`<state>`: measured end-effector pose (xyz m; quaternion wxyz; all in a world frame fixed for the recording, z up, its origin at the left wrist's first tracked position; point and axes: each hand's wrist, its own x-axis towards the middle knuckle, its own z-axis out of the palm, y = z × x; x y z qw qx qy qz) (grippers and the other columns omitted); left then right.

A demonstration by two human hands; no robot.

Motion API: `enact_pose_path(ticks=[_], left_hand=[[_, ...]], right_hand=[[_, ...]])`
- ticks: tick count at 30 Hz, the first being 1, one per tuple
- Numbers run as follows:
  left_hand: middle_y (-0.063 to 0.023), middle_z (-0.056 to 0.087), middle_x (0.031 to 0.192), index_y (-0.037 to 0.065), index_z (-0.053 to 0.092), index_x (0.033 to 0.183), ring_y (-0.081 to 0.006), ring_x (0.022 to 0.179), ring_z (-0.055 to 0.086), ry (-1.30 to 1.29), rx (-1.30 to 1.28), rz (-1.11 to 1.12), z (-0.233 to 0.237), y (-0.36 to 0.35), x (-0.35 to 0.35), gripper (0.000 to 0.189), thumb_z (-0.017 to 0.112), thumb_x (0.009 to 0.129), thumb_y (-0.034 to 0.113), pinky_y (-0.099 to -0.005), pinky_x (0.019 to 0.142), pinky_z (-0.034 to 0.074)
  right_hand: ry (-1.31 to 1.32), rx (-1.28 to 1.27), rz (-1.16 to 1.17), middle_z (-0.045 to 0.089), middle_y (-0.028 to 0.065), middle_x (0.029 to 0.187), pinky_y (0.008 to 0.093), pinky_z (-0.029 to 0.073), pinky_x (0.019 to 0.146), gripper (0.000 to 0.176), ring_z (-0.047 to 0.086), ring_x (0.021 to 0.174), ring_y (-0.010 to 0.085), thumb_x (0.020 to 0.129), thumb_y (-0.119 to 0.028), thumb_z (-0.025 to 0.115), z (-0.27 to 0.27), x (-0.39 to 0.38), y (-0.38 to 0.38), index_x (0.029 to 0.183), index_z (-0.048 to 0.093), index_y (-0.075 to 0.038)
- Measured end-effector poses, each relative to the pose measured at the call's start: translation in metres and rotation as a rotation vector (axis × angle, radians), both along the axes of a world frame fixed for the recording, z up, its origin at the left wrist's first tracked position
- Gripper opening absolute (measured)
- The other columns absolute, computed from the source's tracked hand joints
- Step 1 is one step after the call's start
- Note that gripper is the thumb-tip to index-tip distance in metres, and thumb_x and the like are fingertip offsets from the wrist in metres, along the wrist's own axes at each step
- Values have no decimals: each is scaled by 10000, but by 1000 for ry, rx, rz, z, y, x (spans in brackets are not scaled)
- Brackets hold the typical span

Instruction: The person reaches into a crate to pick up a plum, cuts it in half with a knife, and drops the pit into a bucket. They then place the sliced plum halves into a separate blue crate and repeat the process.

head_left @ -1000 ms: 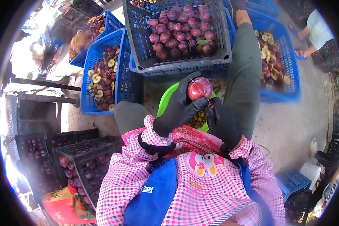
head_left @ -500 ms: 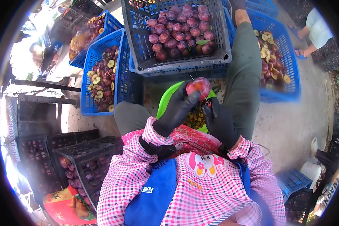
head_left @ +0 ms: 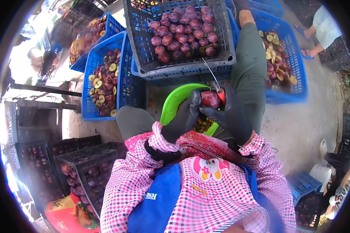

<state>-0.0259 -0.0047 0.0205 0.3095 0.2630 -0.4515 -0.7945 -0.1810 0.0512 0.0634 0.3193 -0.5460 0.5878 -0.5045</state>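
Observation:
A dark red plum [head_left: 210, 99] is between my two black-gloved hands, over a bright green basin [head_left: 170, 104]. My left hand [head_left: 187, 115] has its fingers closed on the plum's left side. In my right hand [head_left: 236, 116] is a knife [head_left: 221, 94] with a red handle; its thin blade points up and away from me, clear of the plum. The right thumb and fingers also touch the fruit. Small yellow-brown pieces [head_left: 203, 125] lie in the basin, partly hidden under my hands.
A black crate [head_left: 144, 72] of whole plums stands ahead on a blue crate. Blue crates of cut plums stand at left [head_left: 85, 87] and right [head_left: 299, 73]. More black crates [head_left: 83, 154] are at lower left. Another person's feet [head_left: 309, 52] show at upper right.
The plum has come down slightly, towards me, and turned between my hands. My right hand has moved up beside it, and the knife blade has swung away from the fruit, pointing forward.

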Motion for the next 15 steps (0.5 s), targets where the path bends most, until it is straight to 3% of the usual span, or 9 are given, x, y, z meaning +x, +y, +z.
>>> enact_pose_path(ticks=[1,3,6,9,11,12,13,14,15], left_hand=[[-70,586,1092,33,492,1252,-160,938,565,-56,-264,144,-1,4,-5,471,362,1038,431,-297,828,473],[-85,586,1087,24,498,1200,-159,949,562,-63,-318,183,-3,5,-6,407,324,1051,360,-310,867,463],[-92,583,1097,20,524,1154,-151,968,563,-210,-155,41,2,0,-5,309,379,1036,266,-307,904,446],[-101,585,1100,28,551,1138,-173,990,580,-68,-353,-117,-6,3,11,236,475,983,190,-310,915,448],[-108,567,1250,26,507,1280,-219,1159,572,-92,491,-90,-90,5,48,407,533,947,259,-345,1016,443],[-108,567,1250,26,507,1280,-219,1159,572,-96,496,-89,-84,9,45,407,533,947,259,-345,1016,443],[-97,562,1093,32,536,1212,-201,984,546,-71,578,-147,-64,12,34,400,511,951,335,-330,867,420],[-86,557,936,39,564,1144,-183,808,520,-33,657,-198,-41,13,18,424,489,955,411,-316,718,396],[-74,552,779,45,593,1076,-164,632,495,12,714,-244,-21,5,2,474,467,959,487,-302,568,373]], right_hand=[[25,-17,2,634,157,952,352,510,735,613,655,849,240,664,-339,864,1,4,0,1096,556,-31],[-33,-47,-10,635,152,935,353,512,710,604,660,837,249,662,-339,863,-11,10,-1,1088,559,-36],[60,-111,-25,633,136,884,367,516,655,574,662,790,273,657,-354,857,-16,5,5,1048,569,-49],[317,-133,106,623,121,822,394,513,604,525,650,722,301,659,-391,841,-3,-2,7,977,582,-63],[431,-125,238,616,116,795,407,510,581,502,640,689,314,664,-413,829,7,-4,5,937,587,-68],[485,-180,465,621,110,810,390,496,585,471,629,684,316,682,-364,828,9,-4,5,987,592,-93],[535,-231,680,626,104,825,373,482,589,454,618,679,318,699,-314,826,12,-4,6,1037,596,-118],[388,-36,578,615,103,809,376,480,580,390,606,642,286,731,-246,794,18,-11,5,1008,584,-69],[248,-13,139,610,111,831,371,483,602,379,602,660,280,746,-208,771,32,-10,1,1022,576,-35]])
